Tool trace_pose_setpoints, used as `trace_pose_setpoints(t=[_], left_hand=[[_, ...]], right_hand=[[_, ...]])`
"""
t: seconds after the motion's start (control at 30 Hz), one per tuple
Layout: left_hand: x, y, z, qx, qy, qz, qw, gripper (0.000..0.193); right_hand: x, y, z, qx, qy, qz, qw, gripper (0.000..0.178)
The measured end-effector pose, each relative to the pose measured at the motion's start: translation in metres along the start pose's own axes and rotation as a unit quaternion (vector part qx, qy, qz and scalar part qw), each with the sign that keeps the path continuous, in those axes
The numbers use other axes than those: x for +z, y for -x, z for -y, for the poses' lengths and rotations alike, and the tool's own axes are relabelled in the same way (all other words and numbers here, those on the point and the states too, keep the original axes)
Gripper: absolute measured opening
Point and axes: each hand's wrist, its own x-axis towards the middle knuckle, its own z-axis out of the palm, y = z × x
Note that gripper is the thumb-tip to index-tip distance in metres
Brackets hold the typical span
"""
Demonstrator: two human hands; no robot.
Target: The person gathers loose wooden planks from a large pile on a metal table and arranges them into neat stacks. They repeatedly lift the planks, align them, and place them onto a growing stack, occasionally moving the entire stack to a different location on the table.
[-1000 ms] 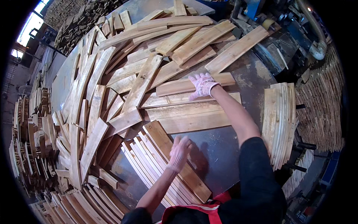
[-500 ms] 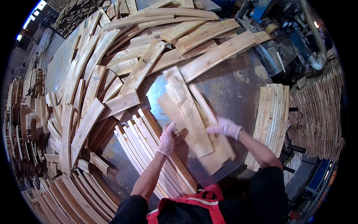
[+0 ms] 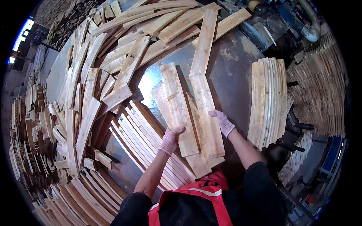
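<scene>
Both my hands wear pale knit gloves. My left hand [image 3: 171, 138] grips the near left edge of a short wide wooden plank [image 3: 178, 107] that lies on top of a small stack of similar planks. On the right, my right hand [image 3: 223, 122] presses against the edge of the right-hand plank [image 3: 206, 113] of that stack. The planks point away from me across a grey metal table [image 3: 233, 75]. Just left of my left hand lies a fanned row of thin curved staves [image 3: 147, 145].
A heap of curved wooden boards [image 3: 102, 64] covers the table's far and left side. A neat bundle of staves [image 3: 268, 98] stands on edge at the right. More stacked staves [image 3: 320, 94] fill the far right, and machinery with a hose [image 3: 307, 26] sits top right.
The planks have been drawn closer to me and squared up lengthwise. My left hand has moved from the staves onto the top plank; my right hand has slid up along the right plank's edge.
</scene>
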Motion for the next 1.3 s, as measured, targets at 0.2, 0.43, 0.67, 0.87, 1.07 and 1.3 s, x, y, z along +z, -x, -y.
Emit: trace_pose_setpoints(t=[0.2,0.43,0.67,0.87,1.07,1.3], left_hand=[[0.035,0.037,-0.025,0.066,-0.067,0.052,0.994,0.06],[-0.038,0.123,-0.108,0.222,-0.11,-0.003,0.969,0.024],[-0.179,0.31,-0.086,0.368,-0.112,-0.171,0.907,0.052],[-0.241,0.258,0.083,0.247,-0.215,-0.309,0.893,0.039],[-0.222,0.21,0.029,0.284,-0.165,-0.314,0.891,0.034],[-0.17,0.2,-0.02,0.132,-0.193,-0.415,0.879,0.053]], right_hand=[[0.031,0.061,0.04,0.061,-0.043,0.068,0.995,0.034],[0.014,0.028,0.018,-0.248,0.343,0.074,0.903,0.046],[0.112,0.083,0.009,-0.082,0.526,0.033,0.846,0.071],[0.142,0.109,-0.092,-0.21,0.516,0.085,0.826,0.08],[0.121,0.099,-0.063,-0.234,0.42,0.211,0.851,0.067],[0.107,-0.03,0.09,-0.264,0.527,-0.152,0.793,0.091]])
